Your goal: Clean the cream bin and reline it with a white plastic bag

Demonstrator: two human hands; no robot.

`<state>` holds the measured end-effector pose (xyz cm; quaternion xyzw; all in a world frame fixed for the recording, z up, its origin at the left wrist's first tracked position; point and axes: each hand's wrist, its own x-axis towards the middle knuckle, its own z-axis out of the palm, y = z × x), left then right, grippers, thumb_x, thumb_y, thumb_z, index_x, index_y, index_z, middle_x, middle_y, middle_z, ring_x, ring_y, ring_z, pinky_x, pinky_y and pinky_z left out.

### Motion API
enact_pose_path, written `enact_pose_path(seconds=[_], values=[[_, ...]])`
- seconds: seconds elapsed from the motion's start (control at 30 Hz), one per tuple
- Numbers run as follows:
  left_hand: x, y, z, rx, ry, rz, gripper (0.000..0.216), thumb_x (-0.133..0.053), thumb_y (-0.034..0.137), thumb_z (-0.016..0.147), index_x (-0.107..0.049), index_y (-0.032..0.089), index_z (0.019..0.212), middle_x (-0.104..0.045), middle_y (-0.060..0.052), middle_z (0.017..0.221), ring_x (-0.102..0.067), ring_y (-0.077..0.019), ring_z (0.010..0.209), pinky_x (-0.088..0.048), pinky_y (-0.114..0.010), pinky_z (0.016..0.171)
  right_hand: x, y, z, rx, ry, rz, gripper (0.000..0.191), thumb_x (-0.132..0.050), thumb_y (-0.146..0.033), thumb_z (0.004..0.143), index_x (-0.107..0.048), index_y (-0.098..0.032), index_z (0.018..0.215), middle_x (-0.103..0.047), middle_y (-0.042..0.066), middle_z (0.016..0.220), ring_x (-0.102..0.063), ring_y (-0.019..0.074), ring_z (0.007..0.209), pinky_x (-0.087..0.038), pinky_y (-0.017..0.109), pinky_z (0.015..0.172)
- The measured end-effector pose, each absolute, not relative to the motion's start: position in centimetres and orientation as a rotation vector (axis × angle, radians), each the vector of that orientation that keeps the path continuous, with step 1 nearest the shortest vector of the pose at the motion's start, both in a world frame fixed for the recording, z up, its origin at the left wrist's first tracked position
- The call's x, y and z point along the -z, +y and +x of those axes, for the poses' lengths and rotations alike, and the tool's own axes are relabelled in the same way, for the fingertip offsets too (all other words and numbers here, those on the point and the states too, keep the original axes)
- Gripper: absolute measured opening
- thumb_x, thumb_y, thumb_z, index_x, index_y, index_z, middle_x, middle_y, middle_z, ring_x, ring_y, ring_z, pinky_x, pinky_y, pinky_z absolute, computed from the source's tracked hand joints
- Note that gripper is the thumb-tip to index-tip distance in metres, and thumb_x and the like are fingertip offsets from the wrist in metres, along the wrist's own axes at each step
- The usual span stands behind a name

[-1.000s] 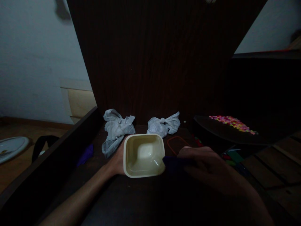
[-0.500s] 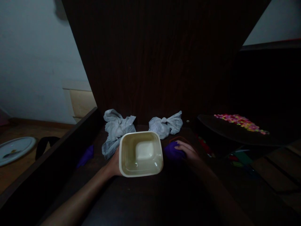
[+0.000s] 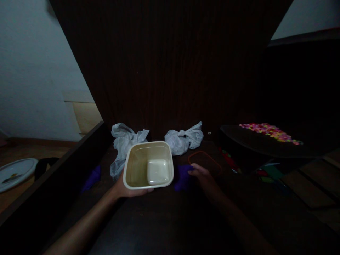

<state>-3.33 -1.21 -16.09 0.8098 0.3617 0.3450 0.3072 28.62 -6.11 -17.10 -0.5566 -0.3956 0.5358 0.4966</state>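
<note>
Dim light falls over a pale wall, a tall dark wood panel and a dark wooden surface. Above that surface, just in front of two knotted plastic bags, a cream square container is tilted with its mouth toward the viewer; whether its base rests on anything cannot be determined. Its left side and lower edge are clamped in the left hand, fingers wrapped around the outer wall. Beside the container's right wall, a purple cloth is pinched between the thumb and fingers of the right hand; contact between cloth and wall cannot be confirmed.

Handling assessment: the container appears to be thin moulded plastic, probably light and fairly stiff, though the walls may flex under a hard squeeze. Its glossy finish could prove slippery, particularly if damp. A broad hold around the outer wall, below the rim, is judged soundest. The cloth looks soft and limp, unlikely to suffer damage; gathered folds would give the surest purchase.
</note>
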Motion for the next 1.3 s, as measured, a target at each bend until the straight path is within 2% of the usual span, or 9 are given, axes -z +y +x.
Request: enact_pose_path(seconds=[0.1, 0.2, 0.43, 0.53, 0.67, 0.77, 0.97, 1.17, 1.3], values=[[14.8, -1.7, -2.9, -0.887, 0.893, 2.064, 0.060, -0.083, 0.050, 0.064, -0.069, 0.020, 0.113, -0.077, -0.012, 0.114, -0.074, -0.0331, 0.104, -0.059, -0.051, 0.097, 17.2, -6.2, 28.5, -1.259, -0.979, -1.380, 0.018, -0.066, -0.037, 0.062, -0.058, -0.021, 0.065, -0.054, -0.005, 0.056, -0.049, 0.0139, 0.055, -0.036, 0.027, 0.056], [13.9, -2.1, -2.7, -0.905, 0.888, 1.967, 0.060, -0.083, 0.049, 0.063, -0.069, 0.020, 0.113, -0.076, -0.012, 0.116, -0.073, -0.0333, 0.106, -0.060, -0.052, 0.095, 17.0, -6.3, 28.3, -1.231, -0.982, -1.378, 0.019, -0.066, -0.038, 0.062, -0.057, -0.021, 0.063, -0.054, -0.005, 0.057, -0.048, 0.0135, 0.056, -0.035, 0.027, 0.057], [13.4, -2.2, -2.4, -0.924, 0.857, 1.916, 0.061, -0.085, 0.050, 0.058, -0.068, 0.016, 0.107, -0.072, -0.015, 0.119, -0.070, -0.0330, 0.110, -0.058, -0.051, 0.096, 16.4, -6.7, 27.7, -1.362, -0.877, -1.353, 0.020, -0.066, -0.037, 0.064, -0.055, -0.022, 0.072, -0.056, -0.005, 0.060, -0.050, 0.0136, 0.055, -0.038, 0.026, 0.055], [13.5, -2.3, -2.2, -0.925, 0.851, 1.893, 0.070, -0.086, 0.053, 0.056, -0.066, 0.014, 0.111, -0.071, -0.017, 0.119, -0.070, -0.0326, 0.108, -0.058, -0.051, 0.095, 16.5, -6.6, 27.4, -1.328, -0.972, -1.419, 0.025, -0.069, -0.040, 0.066, -0.058, -0.023, 0.079, -0.060, -0.005, 0.063, -0.055, 0.0152, 0.057, -0.042, 0.027, 0.057], [13.4, -2.4, -2.0, -0.909, 0.870, 1.863, 0.086, -0.086, 0.058, 0.055, -0.062, 0.015, 0.125, -0.070, -0.017, 0.120, -0.069, -0.0337, 0.109, -0.057, -0.053, 0.095, 16.9, -6.8, 27.2, -1.221, -1.072, -1.490, 0.044, -0.075, -0.045, 0.067, -0.057, -0.024, 0.102, -0.070, -0.002, 0.078, -0.064, 0.0195, 0.067, -0.047, 0.030, 0.061], [13.1, -2.5, -1.9, -0.895, 0.851, 1.850, 0.084, -0.085, 0.057, 0.057, -0.061, 0.016, 0.126, -0.071, -0.017, 0.118, -0.069, -0.0352, 0.110, -0.058, -0.054, 0.095, 17.1, -7.0, 27.4, -1.129, -1.182, -1.493, 0.056, -0.081, -0.039, 0.063, -0.054, -0.025, 0.110, -0.073, 0.002, 0.087, -0.069, 0.0227, 0.075, -0.052, 0.034, 0.066], [12.5, -2.5, -1.5, -0.899, 0.809, 1.808, 0.085, -0.086, 0.052, 0.058, -0.059, 0.017, 0.130, -0.069, -0.016, 0.126, -0.068, -0.0361, 0.112, -0.056, -0.052, 0.100, 16.4, -7.3, 27.9, -1.221, -1.298, -1.206, 0.064, -0.080, -0.040, 0.074, -0.051, -0.027, 0.130, -0.073, 0.009, 0.114, -0.071, 0.0264, 0.105, -0.055, 0.041, 0.090], [12.5, -2.4, -1.4, -0.872, 0.836, 1.777, 0.093, -0.087, 0.053, 0.057, -0.054, 0.017, 0.136, -0.069, -0.017, 0.126, -0.069, -0.0349, 0.112, -0.055, -0.054, 0.101, 16.9, -7.2, 27.7, -1.156, -1.373, -1.296, 0.068, -0.078, -0.034, 0.073, -0.048, -0.023, 0.133, -0.072, 0.012, 0.118, -0.071, 0.0277, 0.106, -0.055, 0.045, 0.093], [12.4, -2.5, -1.3, -0.852, 0.821, 1.769, 0.091, -0.086, 0.051, 0.059, -0.053, 0.017, 0.137, -0.069, -0.017, 0.128, -0.068, -0.0341, 0.115, -0.053, -0.054, 0.103, 17.6, -6.9, 27.9, -1.114, -1.349, -1.261, 0.069, -0.077, -0.032, 0.072, -0.048, -0.023, 0.133, -0.071, 0.014, 0.123, -0.069, 0.0283, 0.114, -0.053, 0.046, 0.099]])
